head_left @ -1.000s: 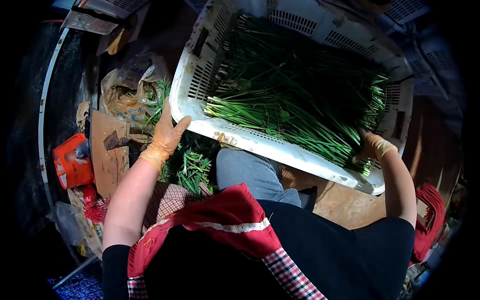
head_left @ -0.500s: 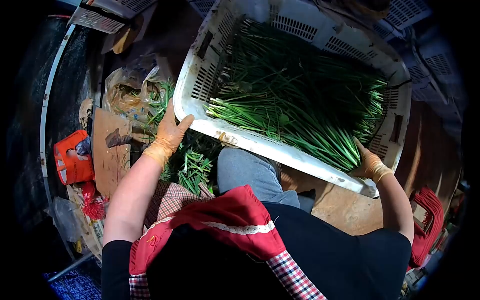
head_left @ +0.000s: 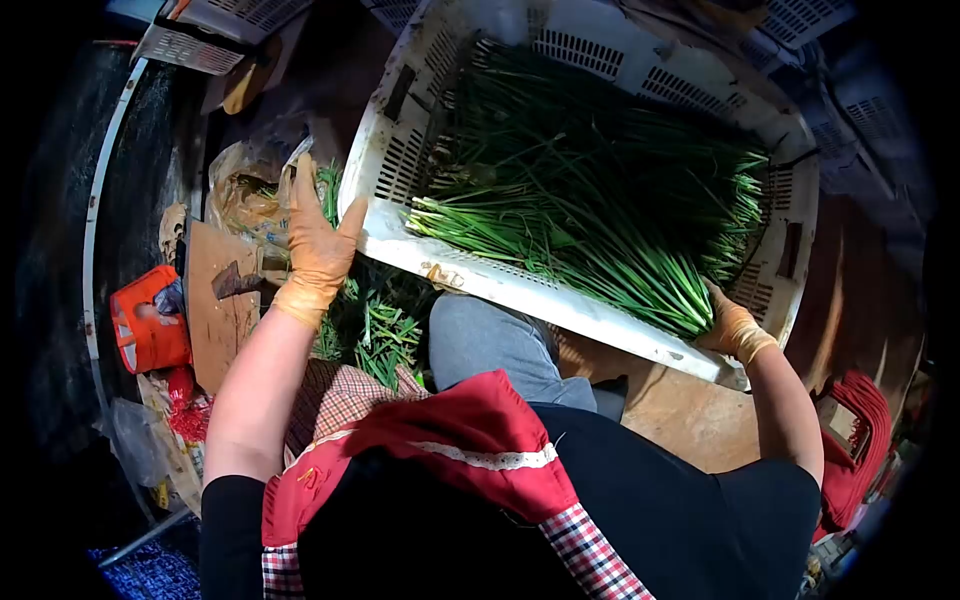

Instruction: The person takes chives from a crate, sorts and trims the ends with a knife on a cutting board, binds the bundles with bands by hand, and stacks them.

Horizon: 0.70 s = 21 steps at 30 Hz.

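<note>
A large white slotted plastic crate [head_left: 480,272] sits tilted in front of me, holding a thick layer of garlic chives [head_left: 590,170], their pale ends facing left and right. My left hand [head_left: 320,240], in a thin orange glove, is beside the crate's near left corner. Its fingers point up and apart, the thumb next to the rim, and nothing is in it. At the near right corner, inside the rim, my gloved right hand [head_left: 737,325] cups the ends of a bunch of chives, finger and thumb on either side. Some of its fingers are hidden.
Loose green leaves [head_left: 385,335] lie below the crate by my knee [head_left: 490,335]. On the left are a clear plastic bag [head_left: 245,190], a wooden board [head_left: 215,300] and an orange bag [head_left: 150,320]. Other crates [head_left: 880,120] stand at the far right, with red cloth [head_left: 855,440] nearer.
My left hand has come off the crate's corner, its fingers now stretched upward. My right hand stays at the chive ends. The crate sits slightly further left in view.
</note>
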### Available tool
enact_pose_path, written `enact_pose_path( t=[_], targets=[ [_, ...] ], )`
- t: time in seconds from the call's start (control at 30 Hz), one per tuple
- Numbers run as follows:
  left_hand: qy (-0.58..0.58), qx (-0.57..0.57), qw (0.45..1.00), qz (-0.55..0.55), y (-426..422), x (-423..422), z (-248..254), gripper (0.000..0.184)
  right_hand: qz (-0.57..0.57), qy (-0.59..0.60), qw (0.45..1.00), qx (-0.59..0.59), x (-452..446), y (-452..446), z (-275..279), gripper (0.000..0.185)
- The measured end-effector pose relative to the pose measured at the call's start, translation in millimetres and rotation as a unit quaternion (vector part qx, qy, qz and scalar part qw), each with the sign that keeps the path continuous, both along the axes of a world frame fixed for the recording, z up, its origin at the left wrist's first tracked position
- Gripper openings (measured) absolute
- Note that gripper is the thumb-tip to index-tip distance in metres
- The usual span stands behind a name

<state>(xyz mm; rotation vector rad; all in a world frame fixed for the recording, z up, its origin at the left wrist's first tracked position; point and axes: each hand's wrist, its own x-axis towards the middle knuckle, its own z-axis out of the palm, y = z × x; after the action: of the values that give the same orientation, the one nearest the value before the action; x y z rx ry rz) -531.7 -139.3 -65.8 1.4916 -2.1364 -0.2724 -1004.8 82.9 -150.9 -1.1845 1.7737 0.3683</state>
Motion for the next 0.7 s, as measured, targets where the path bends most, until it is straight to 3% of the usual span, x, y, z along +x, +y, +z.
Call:
enact_pose_path(
  t=[0.1, 0.2, 0.27, 0.3, 0.33, 0.37, 0.4, 0.47, 0.5, 0.57, 0.67, 0.7],
  targets=[
    [0.061, 0.051, 0.995, -0.056, 5, -43, 14, 0.071, -0.09, -0.09, 0.991, -0.039, -9, 1, 0, 0.105],
    [0.209, 0.33, 0.912, -0.126, 19, -96, 14, 0.056, -0.185, -0.209, 0.96, 0.015, -19, -17, 20, 0.085],
    [0.129, 0.406, 0.88, -0.208, 32, -127, 13, 0.055, -0.275, -0.342, 0.894, 0.086, -31, -21, 13, 0.088],
    [0.061, 0.417, 0.872, -0.251, 36, -138, 3, 0.056, -0.182, -0.151, 0.966, 0.105, -38, -20, -3, 0.087],
    [0.0, 0.415, 0.858, -0.303, 41, -148, -5, 0.057, -0.185, -0.153, 0.965, 0.107, -46, -13, -15, 0.087],
    [-0.026, 0.454, 0.833, -0.316, 47, -161, -2, 0.059, -0.203, -0.234, 0.941, 0.139, -55, -6, -26, 0.085],
    [-0.019, 0.496, 0.806, -0.323, 53, -169, -13, 0.06, -0.226, -0.262, 0.929, 0.127, -56, 0, -29, 0.078],
    [-0.071, 0.475, 0.789, -0.382, 62, -184, -27, 0.067, -0.272, -0.32, 0.901, 0.106, -59, 11, -35, 0.063],
    [-0.111, 0.457, 0.776, -0.42, 65, -193, -30, 0.072, -0.375, -0.293, 0.872, 0.114, -43, 6, -19, 0.052],
    [-0.225, 0.519, 0.695, -0.445, 69, -215, -31, 0.069, -0.34, -0.173, 0.916, 0.128, -24, -7, 8, 0.081],
    [-0.258, 0.538, 0.652, -0.467, 78, -226, -43, 0.072, -0.106, -0.306, 0.943, 0.076, -43, 12, -36, 0.049],
    [-0.238, 0.563, 0.632, -0.477, 76, -230, -35, 0.075, -0.206, -0.303, 0.921, 0.129, -42, 14, -38, 0.064]
  ],
)
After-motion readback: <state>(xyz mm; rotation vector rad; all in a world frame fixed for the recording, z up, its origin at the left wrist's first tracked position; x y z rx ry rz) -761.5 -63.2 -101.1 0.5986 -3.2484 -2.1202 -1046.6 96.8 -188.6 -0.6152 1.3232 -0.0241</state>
